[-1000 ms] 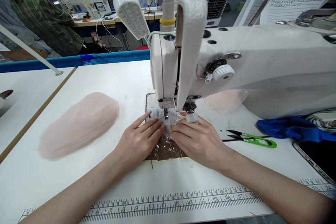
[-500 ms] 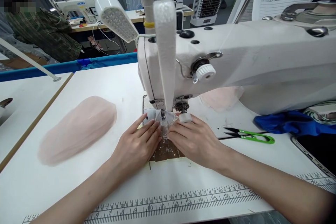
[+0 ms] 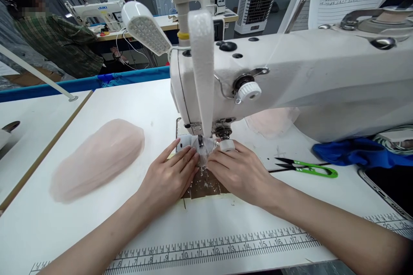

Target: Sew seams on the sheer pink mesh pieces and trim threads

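A small piece of sheer white fabric (image 3: 202, 158) lies beneath the needle and presser foot (image 3: 200, 141) of a white sewing machine (image 3: 226, 81). From the left, my left hand (image 3: 172, 172) presses its closed-up fingers onto the fabric's edge, index finger stretched toward the plate. On the other side, my right hand (image 3: 240, 172) has its fingers bunched and pinching the fabric, partly behind a white knob. Both sets of fingertips are close beside the presser foot. How much cloth is under the fingers is hidden. A brown, glitter-specked patch (image 3: 206, 184) shows between my wrists.
Sheer pink fabric pieces (image 3: 100, 159) lie at left; another (image 3: 272, 120) is behind the machine. Green thread snips (image 3: 309, 169), blue cloth (image 3: 351, 150) and a phone (image 3: 387, 189) lie at right. A ruler strip (image 3: 200, 251) runs along the front edge. A person (image 3: 61, 43) sits beyond.
The sheer white fabric's near end has slid slightly away from me, toward the presser foot. My hands keep almost the same place. The whole view has shifted a little.
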### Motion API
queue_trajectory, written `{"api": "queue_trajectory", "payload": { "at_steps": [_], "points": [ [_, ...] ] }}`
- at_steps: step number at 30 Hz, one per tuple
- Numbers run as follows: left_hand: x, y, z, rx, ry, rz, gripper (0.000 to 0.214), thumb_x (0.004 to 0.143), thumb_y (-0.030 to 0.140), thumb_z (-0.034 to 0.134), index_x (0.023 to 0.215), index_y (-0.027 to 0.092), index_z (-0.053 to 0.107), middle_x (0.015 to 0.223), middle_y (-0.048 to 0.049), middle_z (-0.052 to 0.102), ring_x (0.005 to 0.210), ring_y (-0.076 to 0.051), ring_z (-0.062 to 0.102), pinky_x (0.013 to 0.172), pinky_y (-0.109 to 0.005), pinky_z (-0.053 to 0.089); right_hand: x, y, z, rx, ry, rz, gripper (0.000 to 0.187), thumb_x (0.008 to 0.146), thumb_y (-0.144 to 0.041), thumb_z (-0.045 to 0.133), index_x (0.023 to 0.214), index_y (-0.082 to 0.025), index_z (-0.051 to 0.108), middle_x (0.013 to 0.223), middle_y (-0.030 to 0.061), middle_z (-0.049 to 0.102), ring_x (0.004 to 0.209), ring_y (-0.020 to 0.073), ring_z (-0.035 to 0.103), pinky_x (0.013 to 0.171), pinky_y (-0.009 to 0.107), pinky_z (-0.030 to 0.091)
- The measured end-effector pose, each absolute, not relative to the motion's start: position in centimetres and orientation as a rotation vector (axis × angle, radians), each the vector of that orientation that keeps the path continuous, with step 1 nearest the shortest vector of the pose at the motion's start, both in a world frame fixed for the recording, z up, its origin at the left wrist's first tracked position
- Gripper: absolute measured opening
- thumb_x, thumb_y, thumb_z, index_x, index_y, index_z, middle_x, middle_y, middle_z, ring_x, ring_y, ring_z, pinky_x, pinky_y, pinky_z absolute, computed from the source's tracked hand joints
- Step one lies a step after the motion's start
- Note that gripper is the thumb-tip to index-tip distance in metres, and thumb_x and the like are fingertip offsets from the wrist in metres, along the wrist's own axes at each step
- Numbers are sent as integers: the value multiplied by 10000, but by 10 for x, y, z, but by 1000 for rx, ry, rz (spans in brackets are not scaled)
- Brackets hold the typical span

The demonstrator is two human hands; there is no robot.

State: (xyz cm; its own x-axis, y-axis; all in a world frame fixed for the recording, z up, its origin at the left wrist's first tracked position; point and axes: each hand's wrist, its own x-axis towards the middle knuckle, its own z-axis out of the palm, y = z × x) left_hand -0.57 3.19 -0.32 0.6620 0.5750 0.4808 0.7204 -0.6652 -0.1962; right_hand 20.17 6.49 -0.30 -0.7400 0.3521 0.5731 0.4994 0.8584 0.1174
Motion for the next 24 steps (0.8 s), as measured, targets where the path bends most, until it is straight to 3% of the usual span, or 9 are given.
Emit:
{"api": "queue_trajectory", "payload": {
  "at_steps": [24],
  "points": [
    [-4, 28, -2, -2530, -1074, -574, 281, 947, 239, 521, 1107, 76, 684, 1103, -106, 728, 1052, -225, 681, 1153, -460, 334, 201, 63, -5, -634, -2421, -251, 192, 928, -176, 533, 905, -138, 720, 867, 29, 741, 749, 153, 612, 943, 357, 417]
  ]
}}
